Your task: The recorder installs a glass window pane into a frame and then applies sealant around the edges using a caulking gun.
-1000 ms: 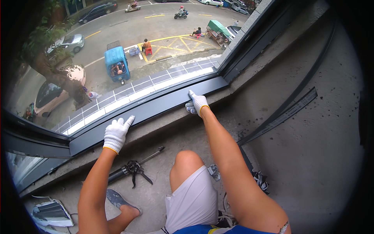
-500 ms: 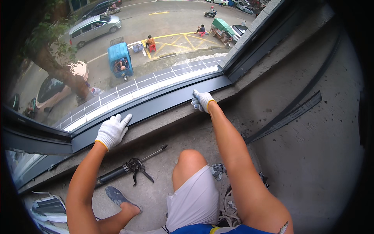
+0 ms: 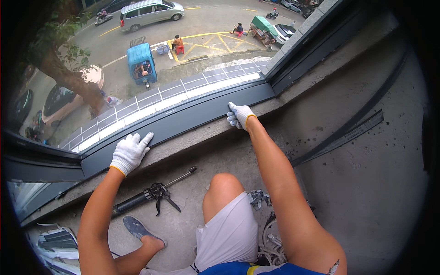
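Observation:
My left hand (image 3: 130, 152), in a white knitted glove with an orange cuff, rests on the dark grey metal sill strip (image 3: 197, 112) of a window frame. Its index finger points right along the strip, and its fingers are stretched out. Further right, my right hand (image 3: 240, 115), gloved the same way, is closed at the strip's near edge. The thumb lies on top of the strip and the other fingers are curled at the edge, their tips partly hidden. Below the sill, a caulking gun (image 3: 157, 195) with a black barrel lies on the concrete floor.
Loose dark strips (image 3: 341, 137) lie on the right. Wrapped profiles (image 3: 57, 245) sit at the lower left, crumpled scraps (image 3: 259, 199) beside my knee. Beyond the opening are a tiled ledge (image 3: 172, 89), a tree trunk (image 3: 68, 82), a blue three-wheeler (image 3: 140, 63) and a street.
Outside, the silver van has moved right along the street. My view has shifted slightly; both hands stay at nearly the same places on the sill strip.

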`<state>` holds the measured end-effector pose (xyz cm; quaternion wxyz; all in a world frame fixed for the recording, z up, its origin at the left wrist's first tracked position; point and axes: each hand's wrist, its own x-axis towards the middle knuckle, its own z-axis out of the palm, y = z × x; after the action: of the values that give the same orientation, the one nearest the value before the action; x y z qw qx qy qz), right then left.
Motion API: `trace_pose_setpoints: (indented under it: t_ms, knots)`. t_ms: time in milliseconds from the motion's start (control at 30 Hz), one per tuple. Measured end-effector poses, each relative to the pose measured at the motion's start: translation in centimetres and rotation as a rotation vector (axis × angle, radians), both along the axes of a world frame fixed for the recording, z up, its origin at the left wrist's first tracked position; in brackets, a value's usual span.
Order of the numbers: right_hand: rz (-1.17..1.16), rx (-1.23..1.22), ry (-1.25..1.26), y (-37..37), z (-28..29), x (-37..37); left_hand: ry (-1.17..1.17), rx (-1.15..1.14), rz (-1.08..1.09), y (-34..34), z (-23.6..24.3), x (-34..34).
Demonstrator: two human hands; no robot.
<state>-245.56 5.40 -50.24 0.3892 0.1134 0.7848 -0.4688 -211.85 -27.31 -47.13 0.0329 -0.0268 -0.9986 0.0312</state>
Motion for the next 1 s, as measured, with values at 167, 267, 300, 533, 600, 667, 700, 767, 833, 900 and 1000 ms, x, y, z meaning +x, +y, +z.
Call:
trace_pose_setpoints:
  t_ms: [167, 267, 300, 533, 600, 667, 700, 767, 833, 900, 1000]
  knots:
    - [-0.115, -0.024, -0.039, -0.2, 0.0, 0.0, -0.082, 0.002, 0.020, -0.3, 0.2, -0.7]
    - [-0.122, -0.016, 0.027, -0.4, -0.2, 0.3, -0.160, 0.019, 0.049, -0.6, 0.3, -1.1]
    - [-0.133, -0.024, 0.023, -0.5, -0.3, 0.4, -0.149, 0.032, 0.042, -0.7, 0.3, -1.2]
    - [-0.073, 0.040, 0.042, -0.6, -0.3, 0.2, -0.153, 0.002, 0.070, -0.9, -0.3, -0.9]
    - [-0.047, 0.057, 0.039, -0.5, -0.3, 0.2, -0.070, -0.008, 0.040, -1.0, -0.5, -0.8]
    - [-0.020, 0.061, 0.047, -0.5, -0.3, 0.3, -0.097, -0.002, 0.055, -1.3, -0.7, -0.6]
    - [-0.024, 0.066, 0.054, -0.6, -0.3, 0.4, -0.083, 0.006, 0.045, -1.5, -0.8, -0.6]
    - [-0.029, 0.103, 0.098, -0.8, -0.2, 0.7, -0.113, -0.016, 0.064, -1.7, -1.0, -0.5]
    - [0.009, 0.102, 0.059, -1.2, 0.4, 1.1, -0.046, 0.009, 0.028, -1.9, -1.1, -0.5]
    - [0.017, 0.215, 0.202, -1.9, 1.7, 1.6, -0.047, 0.004, 0.029, -2.0, -1.1, -0.5]
    - [0.211, 0.131, 0.559, -3.9, 4.6, 2.5, -0.016, 0.030, 0.041, -2.0, -1.1, -0.6]
